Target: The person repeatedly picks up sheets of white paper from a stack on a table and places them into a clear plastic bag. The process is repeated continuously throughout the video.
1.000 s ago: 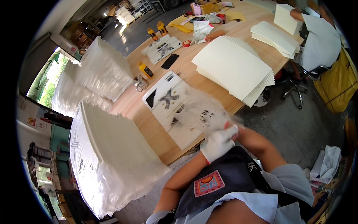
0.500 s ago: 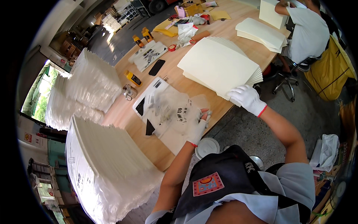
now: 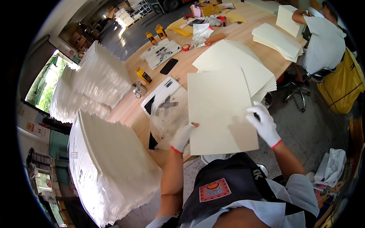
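A cream sheet of drawing paper [image 3: 220,110] hangs in front of me, tilted over the table's near edge; whether it is one sheet or a few together I cannot tell. My gloved left hand [image 3: 183,137] grips its left edge, thumb on top and fingers hidden behind. Close by the right edge is my gloved right hand [image 3: 263,123], fingers bent and a gap showing between thumb and forefinger. Behind the paper lies a fanned stack of cream sheets [image 3: 228,57]. A clear printed plastic bag [image 3: 167,117] lies partly under my left hand and the sheet.
Tall plastic-wrapped paper stacks [image 3: 114,159] stand at left. On the table [image 3: 129,117] are a jar [image 3: 139,89], an orange bottle [image 3: 144,76], a black phone [image 3: 169,66] and red tape [image 3: 186,47]. A co-worker [image 3: 323,45] sits at far right by another paper stack [image 3: 277,40].
My right hand has brought a sheet from the stack toward me and come away at its right edge. My left hand has left the plastic bag and taken the sheet's left edge.
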### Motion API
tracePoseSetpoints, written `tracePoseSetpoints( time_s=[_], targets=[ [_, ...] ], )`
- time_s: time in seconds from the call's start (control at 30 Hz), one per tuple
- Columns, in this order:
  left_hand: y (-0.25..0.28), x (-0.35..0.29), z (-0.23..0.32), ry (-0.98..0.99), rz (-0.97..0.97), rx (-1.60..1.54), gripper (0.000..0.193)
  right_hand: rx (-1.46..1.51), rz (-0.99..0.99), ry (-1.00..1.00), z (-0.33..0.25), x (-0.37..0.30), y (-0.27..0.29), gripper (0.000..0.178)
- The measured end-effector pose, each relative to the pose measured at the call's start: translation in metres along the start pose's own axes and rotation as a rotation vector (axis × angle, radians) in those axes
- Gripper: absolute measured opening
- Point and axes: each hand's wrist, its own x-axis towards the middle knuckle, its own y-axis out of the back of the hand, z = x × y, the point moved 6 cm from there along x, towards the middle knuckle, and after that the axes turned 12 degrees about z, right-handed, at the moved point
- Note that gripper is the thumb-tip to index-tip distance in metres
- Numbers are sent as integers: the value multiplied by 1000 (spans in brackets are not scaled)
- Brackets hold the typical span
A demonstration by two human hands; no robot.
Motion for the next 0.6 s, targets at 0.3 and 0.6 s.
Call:
tracePoseSetpoints(
  time_s=[0.3, 0.6],
  targets=[
    [-112, -78, 33, -676, 143, 995, 68, 690, -266, -648, -8, -33, -88, 41],
    [57, -88, 104, -484, 355, -626, 57, -175, -481, 382, -83, 21, -20, 21]
  ],
)
